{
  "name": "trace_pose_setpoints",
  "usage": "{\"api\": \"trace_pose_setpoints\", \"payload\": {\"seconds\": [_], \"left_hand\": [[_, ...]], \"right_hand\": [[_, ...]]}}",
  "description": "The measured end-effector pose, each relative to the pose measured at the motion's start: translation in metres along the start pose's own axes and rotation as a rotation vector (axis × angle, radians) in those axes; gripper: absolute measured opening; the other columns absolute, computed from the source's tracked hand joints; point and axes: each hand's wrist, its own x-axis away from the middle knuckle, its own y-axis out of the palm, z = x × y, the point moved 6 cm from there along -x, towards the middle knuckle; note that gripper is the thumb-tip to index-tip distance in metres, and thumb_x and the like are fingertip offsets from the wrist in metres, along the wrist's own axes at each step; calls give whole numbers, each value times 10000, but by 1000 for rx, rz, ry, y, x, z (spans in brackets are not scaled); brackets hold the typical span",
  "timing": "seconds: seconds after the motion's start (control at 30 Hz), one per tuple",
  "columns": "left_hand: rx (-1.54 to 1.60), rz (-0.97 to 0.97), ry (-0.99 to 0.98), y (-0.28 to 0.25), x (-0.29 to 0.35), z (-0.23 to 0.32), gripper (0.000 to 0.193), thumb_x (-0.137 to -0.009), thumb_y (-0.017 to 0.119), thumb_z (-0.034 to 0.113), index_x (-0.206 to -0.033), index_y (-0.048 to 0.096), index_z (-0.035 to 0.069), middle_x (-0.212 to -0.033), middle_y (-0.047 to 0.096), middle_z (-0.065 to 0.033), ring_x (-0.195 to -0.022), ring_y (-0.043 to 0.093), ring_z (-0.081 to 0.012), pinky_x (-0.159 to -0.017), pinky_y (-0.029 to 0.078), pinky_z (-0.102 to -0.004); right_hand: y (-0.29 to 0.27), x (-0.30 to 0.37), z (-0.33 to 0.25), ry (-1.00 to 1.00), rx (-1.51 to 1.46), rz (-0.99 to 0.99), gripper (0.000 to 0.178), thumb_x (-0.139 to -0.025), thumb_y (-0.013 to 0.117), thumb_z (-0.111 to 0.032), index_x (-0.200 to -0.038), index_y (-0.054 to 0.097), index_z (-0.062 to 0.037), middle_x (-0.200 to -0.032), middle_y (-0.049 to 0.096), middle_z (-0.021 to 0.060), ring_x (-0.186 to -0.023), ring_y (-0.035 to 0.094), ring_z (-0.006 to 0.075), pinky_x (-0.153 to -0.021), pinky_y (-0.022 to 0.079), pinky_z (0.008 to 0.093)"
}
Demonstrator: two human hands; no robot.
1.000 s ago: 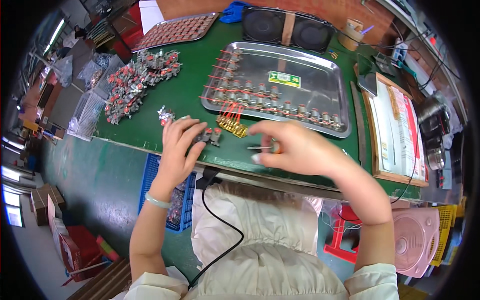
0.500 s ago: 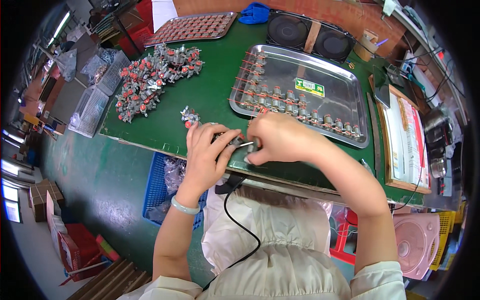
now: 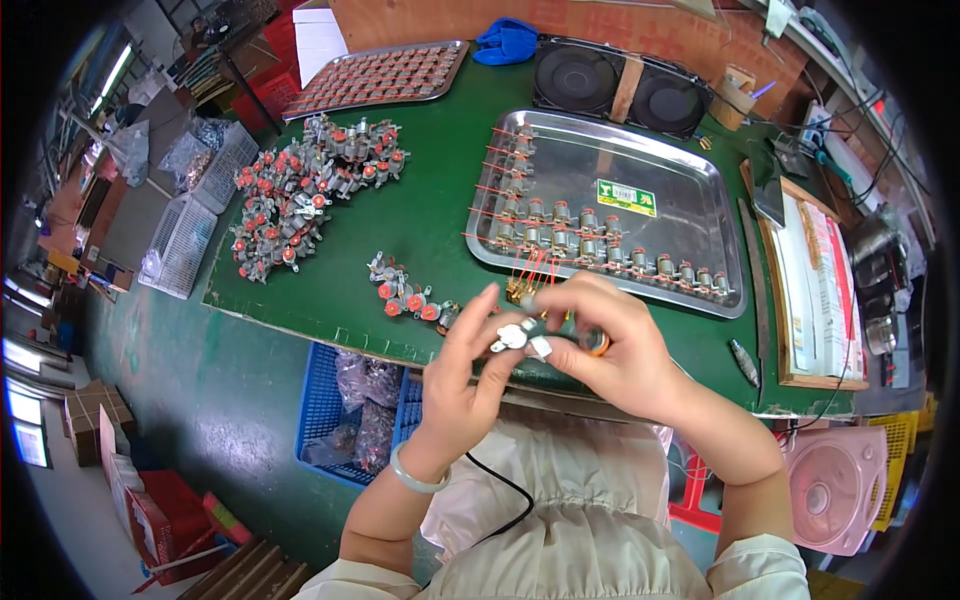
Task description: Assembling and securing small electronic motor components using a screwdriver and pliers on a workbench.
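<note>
My left hand [image 3: 462,380], with a pale bracelet at the wrist, pinches a small metal part with a white end [image 3: 513,337] between thumb and fingers. My right hand [image 3: 615,345] meets it from the other side, thumb and fingers closed at the same part; its fingertips are blurred. An orange ring-shaped thing [image 3: 599,346] shows by the right fingers. Just beyond the hands lie red wires with brass-coloured ends [image 3: 521,290]. A short row of small red-capped metal parts [image 3: 408,300] curves away beyond my left hand.
A metal tray [image 3: 690,165] holds rows of wired cylindrical parts. A heap of red-capped parts [image 3: 300,195] lies on the left, a filled tray [image 3: 385,75] behind it. Two black round fans or speakers [image 3: 575,75] stand at the back. A blue basket [image 3: 318,400] is below the table edge.
Both hands have come toward me and slightly right, raising the small part with its white end showing. The row of red-capped parts and the brass-ended wires have come into view.
</note>
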Motion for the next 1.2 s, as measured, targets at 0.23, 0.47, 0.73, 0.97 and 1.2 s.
{"api": "trace_pose_setpoints", "payload": {"seconds": [0.23, 0.47, 0.73, 0.97, 1.2], "left_hand": [[526, -175, -295, 9, -2, -19, 448, -823, 516, -43, -1240, 354, -30, -1078, 550, -137, -928, 556, -149, -801, 464, -257], [622, -161, -386, 22, -2, -18, 397, -820, 515, -49, -1199, 397, -25, -1105, 539, -137, -939, 552, -137, -787, 469, -249], [465, -149, -271, 22, -9, -10, 281, -822, 528, -23, -1101, 500, -28, -981, 550, -83, -883, 550, -121, -772, 455, -236], [425, -147, -241, 22, -13, -9, 252, -835, 503, -28, -1087, 505, -29, -1007, 518, -79, -853, 553, -119, -737, 461, -228], [546, -130, -272, 29, -8, -5, 317, -859, 471, -5, -1169, 408, -27, -1023, 508, -91, -830, 536, -117, -737, 467, -243]], "right_hand": [[2, 1, -9, -199, 268, -1, 286, -645, 628, 26, -905, 528, -38, -788, 496, 71, -613, 567, 215, -503, 469, 312], [-6, 6, -3, -107, 281, -16, 243, -669, 623, -17, -892, 537, -59, -821, 505, 72, -642, 568, 229, -517, 471, 324], [-13, 5, -6, -175, 274, 58, 206, -666, 609, -9, -857, 545, -53, -780, 505, 76, -618, 555, 246, -503, 463, 328], [-20, 4, -3, -102, 156, 67, 267, -664, 587, 26, -921, 549, -36, -795, 506, 103, -656, 551, 249, -548, 465, 321], [-19, 6, -8, -142, 155, 2, 341, -647, 583, 55, -972, 556, -44, -823, 517, 99, -643, 560, 240, -561, 479, 301]]}}
